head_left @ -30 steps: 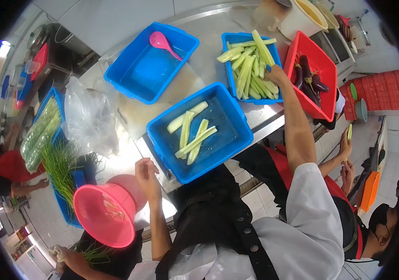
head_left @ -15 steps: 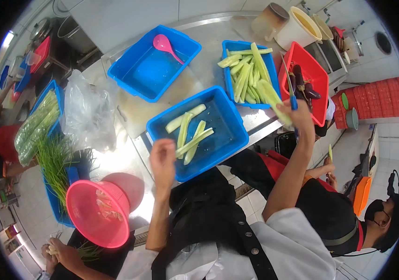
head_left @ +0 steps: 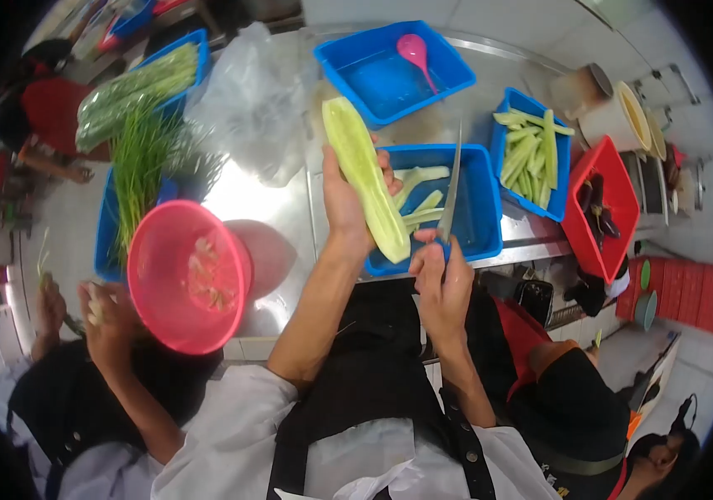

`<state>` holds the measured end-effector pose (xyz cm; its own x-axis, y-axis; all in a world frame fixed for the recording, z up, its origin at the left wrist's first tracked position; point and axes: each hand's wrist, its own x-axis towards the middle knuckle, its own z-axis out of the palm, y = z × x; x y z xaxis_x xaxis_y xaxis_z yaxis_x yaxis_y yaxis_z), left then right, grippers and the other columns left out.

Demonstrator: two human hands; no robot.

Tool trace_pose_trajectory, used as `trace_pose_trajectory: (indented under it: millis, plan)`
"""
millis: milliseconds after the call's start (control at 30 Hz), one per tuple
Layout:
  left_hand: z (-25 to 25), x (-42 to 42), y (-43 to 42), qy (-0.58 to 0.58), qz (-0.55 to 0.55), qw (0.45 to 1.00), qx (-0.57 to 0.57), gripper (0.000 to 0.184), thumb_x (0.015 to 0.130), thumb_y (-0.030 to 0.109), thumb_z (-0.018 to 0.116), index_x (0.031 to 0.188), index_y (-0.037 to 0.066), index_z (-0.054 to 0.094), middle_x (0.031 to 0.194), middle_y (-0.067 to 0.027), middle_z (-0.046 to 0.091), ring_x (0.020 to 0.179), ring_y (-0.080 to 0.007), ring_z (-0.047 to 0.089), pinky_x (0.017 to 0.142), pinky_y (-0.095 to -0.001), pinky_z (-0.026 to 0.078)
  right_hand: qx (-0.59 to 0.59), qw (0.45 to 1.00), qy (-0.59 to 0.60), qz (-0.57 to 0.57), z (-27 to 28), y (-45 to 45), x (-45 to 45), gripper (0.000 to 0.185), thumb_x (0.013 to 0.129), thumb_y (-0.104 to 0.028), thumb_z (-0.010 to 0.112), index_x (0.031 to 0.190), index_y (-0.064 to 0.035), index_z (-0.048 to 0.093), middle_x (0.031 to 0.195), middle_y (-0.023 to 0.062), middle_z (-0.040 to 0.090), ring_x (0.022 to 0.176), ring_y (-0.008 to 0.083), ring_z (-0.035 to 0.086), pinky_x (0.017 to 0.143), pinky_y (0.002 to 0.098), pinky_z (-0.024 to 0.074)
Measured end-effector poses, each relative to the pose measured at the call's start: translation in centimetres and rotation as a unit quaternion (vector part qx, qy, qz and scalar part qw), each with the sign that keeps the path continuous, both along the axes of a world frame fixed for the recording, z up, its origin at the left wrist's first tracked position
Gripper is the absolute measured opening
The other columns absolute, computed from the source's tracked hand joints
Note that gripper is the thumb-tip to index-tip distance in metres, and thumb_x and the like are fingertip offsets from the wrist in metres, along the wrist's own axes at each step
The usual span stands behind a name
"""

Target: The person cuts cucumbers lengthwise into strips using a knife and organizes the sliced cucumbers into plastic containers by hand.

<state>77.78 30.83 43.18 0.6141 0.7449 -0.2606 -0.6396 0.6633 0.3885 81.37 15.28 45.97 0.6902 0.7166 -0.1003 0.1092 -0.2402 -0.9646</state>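
My left hand (head_left: pixel 345 204) is closed around a long, pale green cucumber half (head_left: pixel 365 179), held tilted over the left side of a blue tub (head_left: pixel 481 237). In my right hand (head_left: pixel 442 287) is a knife (head_left: pixel 454 187), gripped by its blue handle with the blade pointing up and away from me. The blade lies to the right of the cucumber half, apart from it. Several cucumber pieces (head_left: pixel 428 202) lie in the tub beneath, partly hidden by my left hand and the cucumber half.
More cucumber strips (head_left: pixel 525 158) fill a blue tub at right, beside a red tub (head_left: pixel 610 250) of eggplants (head_left: pixel 598 208). A pink ladle (head_left: pixel 413 52) rests in another tub. Left stand a pink basin (head_left: pixel 152 275), green chives (head_left: pixel 135 158) and a plastic bag (head_left: pixel 248 108). Co-workers flank me.
My right hand has come back from the right-hand tub with the knife. The cucumber half is now in my left hand, and the view has shifted left.
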Motion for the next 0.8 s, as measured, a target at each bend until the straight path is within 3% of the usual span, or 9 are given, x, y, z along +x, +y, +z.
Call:
trace_pose_trajectory:
  millis: [67,133,167,333,400,433,500,800]
  plan:
    - [0.8,-1.3,0.7,0.026,0.034,0.999,-0.013,0.052,0.098,0.046,0.022,0.109,0.002,0.046,0.075,-0.0072,0.045,0.061,-0.0165,0.042,0.054,-0.0294,0.037,0.01,0.999,0.003,0.034,-0.1,-0.7,-1.5,0.016,0.094,-0.013,0.053,0.101,0.0014,0.055,0.067,0.0077,0.056,0.057,0.0147,0.051,0.055,0.0291,0.0413]
    - [1.4,-2.4,1.1,0.043,0.045,0.998,-0.021,0.052,0.098,0.045,0.02,0.107,0.001,0.047,0.076,-0.0074,0.047,0.062,-0.0166,0.043,0.053,-0.0292,0.037,0.031,0.988,-0.112,0.105,-0.7,-1.1,-2.9,0.014,0.095,-0.011,0.048,0.1,0.0006,0.053,0.066,0.0125,0.055,0.056,0.022,0.055,0.054,0.0317,0.0423]
    - [1.5,-2.8,1.2,0.042,0.05,0.998,-0.023,0.052,0.098,0.045,0.02,0.107,0.001,0.047,0.076,-0.0074,0.047,0.062,-0.0166,0.043,0.053,-0.0292,0.037,0.012,0.988,-0.106,0.113,-0.3,-1.0,-3.5,0.014,0.095,-0.01,0.046,0.098,0.0022,0.052,0.067,0.0149,0.054,0.056,0.0263,0.056,0.053,0.0345,0.0426]
    - [2.2,-3.5,0.9,0.056,0.055,0.997,-0.021,0.053,0.098,0.042,0.017,0.106,0.0,0.047,0.075,-0.0073,0.048,0.063,-0.017,0.045,0.053,-0.0292,0.038,0.04,0.985,-0.121,0.12,-2.1,-0.9,-4.8,0.021,0.097,-0.013,0.042,0.095,0.0048,0.051,0.066,0.0154,0.054,0.053,0.0295,0.056,0.05,0.0361,0.0423]
    - [2.2,-3.6,0.8,0.06,0.057,0.996,-0.024,0.053,0.099,0.042,0.016,0.107,0.0,0.047,0.075,-0.0074,0.048,0.063,-0.0171,0.045,0.052,-0.0293,0.038,0.054,0.983,-0.158,0.078,-2.4,-0.5,-5.2,0.031,0.098,-0.023,0.038,0.091,0.0058,0.049,0.06,0.0115,0.052,0.048,0.0189,0.051,0.046,0.0297,0.0386]
    - [2.3,-3.6,0.8,0.065,0.057,0.996,-0.025,0.054,0.099,0.042,0.015,0.107,0.0,0.048,0.074,-0.0074,0.048,0.063,-0.0172,0.045,0.052,-0.0294,0.038,0.052,0.983,-0.16,0.078,-2.5,-0.5,-5.1,0.031,0.098,-0.023,0.038,0.091,0.0058,0.049,0.06,0.0115,0.052,0.048,0.0189,0.051,0.046,0.0297,0.0386]
    - [2.6,-3.8,0.7,0.078,0.055,0.995,-0.025,0.055,0.099,0.042,0.014,0.107,0.0,0.048,0.074,-0.0073,0.048,0.063,-0.0171,0.045,0.052,-0.0296,0.038,0.063,0.974,-0.196,0.096,-2.7,-0.6,-5.0,0.025,0.097,-0.017,0.04,0.093,0.0056,0.05,0.063,0.0169,0.053,0.053,0.0335,0.058,0.048,0.0374,0.0424]
    - [3.0,-4.4,0.2,0.077,0.037,0.995,-0.057,0.056,0.1,0.042,0.012,0.107,0.0,0.047,0.074,-0.0066,0.047,0.061,-0.0155,0.042,0.05,-0.0284,0.037,0.064,0.968,-0.23,0.076,-3.5,-0.3,-6.0,0.027,0.097,-0.019,0.039,0.091,0.0053,0.05,0.058,0.0149,0.05,0.048,0.032,0.056,0.046,0.0371,0.0422]
